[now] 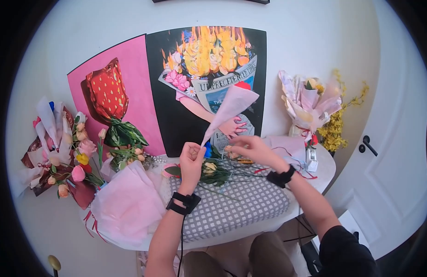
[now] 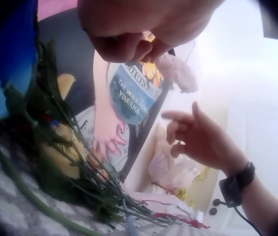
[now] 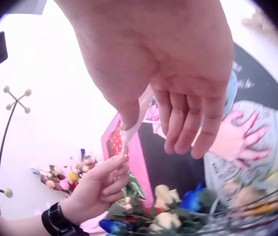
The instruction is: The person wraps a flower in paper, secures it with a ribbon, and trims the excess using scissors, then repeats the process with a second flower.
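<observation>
A pale pink paper cone (image 1: 229, 108) with a red flower (image 1: 242, 85) showing at its top stands tilted above the table. My left hand (image 1: 191, 161) pinches its narrow lower end; in the right wrist view that hand (image 3: 97, 189) is seen gripping the twisted tip. To the right of the cone, my right hand (image 1: 255, 150) hangs with loosely bent fingers, holding nothing, as the left wrist view also shows of the hand (image 2: 200, 135). Beneath the hands, cut flowers with cream blooms (image 1: 209, 168) and green stems lie on a grey checked cloth (image 1: 241, 203).
Pink paper sheets (image 1: 126, 201) lie at the table's left. Wrapped bouquets and loose flowers (image 1: 78, 173) stand on the far left, another bouquet (image 1: 310, 104) at the back right. Two paintings (image 1: 151, 60) lean against the wall. Scissors with orange handles (image 3: 267, 205) lie among the stems.
</observation>
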Available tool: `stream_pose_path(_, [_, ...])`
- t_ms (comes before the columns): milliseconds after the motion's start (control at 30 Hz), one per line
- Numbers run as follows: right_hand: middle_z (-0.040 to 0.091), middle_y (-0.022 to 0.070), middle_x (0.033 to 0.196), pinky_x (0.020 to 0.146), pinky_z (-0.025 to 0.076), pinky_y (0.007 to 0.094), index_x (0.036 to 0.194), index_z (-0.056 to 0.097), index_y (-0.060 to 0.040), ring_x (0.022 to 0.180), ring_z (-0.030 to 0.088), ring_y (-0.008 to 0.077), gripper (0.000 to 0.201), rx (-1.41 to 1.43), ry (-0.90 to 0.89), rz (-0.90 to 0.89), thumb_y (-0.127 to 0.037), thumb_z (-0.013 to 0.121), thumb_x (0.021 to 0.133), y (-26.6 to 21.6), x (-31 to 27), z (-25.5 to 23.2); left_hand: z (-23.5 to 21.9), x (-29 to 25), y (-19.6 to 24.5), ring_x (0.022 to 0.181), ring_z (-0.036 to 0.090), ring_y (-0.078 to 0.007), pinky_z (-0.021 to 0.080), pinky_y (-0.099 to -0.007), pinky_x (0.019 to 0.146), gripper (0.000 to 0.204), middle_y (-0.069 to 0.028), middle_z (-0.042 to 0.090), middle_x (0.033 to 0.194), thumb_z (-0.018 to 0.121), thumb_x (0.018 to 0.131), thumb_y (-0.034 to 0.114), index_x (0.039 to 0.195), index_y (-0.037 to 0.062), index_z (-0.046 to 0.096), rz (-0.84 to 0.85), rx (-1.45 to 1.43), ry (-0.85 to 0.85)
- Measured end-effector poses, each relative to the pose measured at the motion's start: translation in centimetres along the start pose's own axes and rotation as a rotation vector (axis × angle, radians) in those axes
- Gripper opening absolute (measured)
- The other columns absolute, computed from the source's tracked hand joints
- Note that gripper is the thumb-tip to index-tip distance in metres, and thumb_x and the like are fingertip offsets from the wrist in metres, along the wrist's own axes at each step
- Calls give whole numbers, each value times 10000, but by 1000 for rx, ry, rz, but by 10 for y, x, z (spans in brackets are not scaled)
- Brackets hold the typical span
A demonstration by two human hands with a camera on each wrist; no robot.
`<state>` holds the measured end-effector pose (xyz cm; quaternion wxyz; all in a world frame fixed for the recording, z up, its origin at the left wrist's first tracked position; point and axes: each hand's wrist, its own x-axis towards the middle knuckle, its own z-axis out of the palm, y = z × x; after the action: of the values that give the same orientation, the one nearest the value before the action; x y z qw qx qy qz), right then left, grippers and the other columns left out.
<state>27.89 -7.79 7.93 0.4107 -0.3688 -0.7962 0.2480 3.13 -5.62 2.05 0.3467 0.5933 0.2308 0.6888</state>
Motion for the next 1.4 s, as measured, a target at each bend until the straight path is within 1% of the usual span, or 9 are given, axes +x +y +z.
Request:
stream_pose_path(133, [695,30,934,654,517,244,1277,642,12,812,657,96,349,416,101,-82,-243,625,1039,5,36,57,-2,-2,-1,686,556,-18,426,-183,606,132,12,624,793,671,990,41,975,37,539,-37,62,-38])
stream_pose_path(233, [682,44,884,563,489,227,1212,644,23,750,644,78,311,572,210,-126,-230,638,1031,18,55,74,-1,-1,-15,512,483,-17,304,-179,406,117,-17,648,780,664,1000,70,993,63,547,-12,56,-57])
stream_pose_path(333, [670,49,842,504,461,218,1086,646,20,677,623,75,262,586,213,-30,-236,642,1030,29,58,78,-5,-2,-1,669,595,-33,398,-175,499,124,-9,657,775,666,994,68,996,40,545,-207,16,-114])
stream_pose_path(733, [623,-25,741,438,361,195,967,633,-34,540,526,19,195,470,244,25,-219,681,1006,40,50,77,-4,-2,2,577,648,-104,458,-197,430,161,-90,717,862,581,1050,152,1069,-2,625,-326,97,-225])
stream_pose_path(1033, [575,-40,686,560,356,223,834,611,-26,636,477,14,219,390,374,-112,-159,718,971,43,46,82,0,-4,4,585,664,-113,477,-194,446,180,-117,736,859,617,1027,146,1094,-20,640,-344,98,-340])
stream_pose_path(1167, [595,-24,690,558,370,228,880,634,-11,624,517,36,208,473,370,-136,-181,713,970,38,45,75,-3,-2,0,560,654,-106,468,-191,434,186,-105,736,820,638,1019,150,1088,-23,643,-387,64,-356])
stream_pose_path(1267, [643,3,749,612,441,212,939,678,-3,670,570,39,216,542,52,169,-213,694,987,26,31,33,-7,0,-4,547,643,-95,457,-189,419,195,-104,734,805,639,1024,163,1083,-23,648,-349,33,-310])
stream_pose_path(1333, [706,85,802,652,512,300,945,728,18,694,671,158,237,-97,-40,138,-216,699,954,35,19,4,-8,2,-2,537,629,-87,455,-190,416,198,-106,733,802,636,1027,168,1082,-21,650,-341,3,-260])
stream_pose_path(1400, [716,142,822,689,534,366,906,732,28,728,693,253,231,-288,-52,95,-200,697,929,60,0,-7,-9,3,-5,532,624,-87,454,-190,416,200,-107,733,804,634,1029,170,1086,-21,649,-335,0,-239])
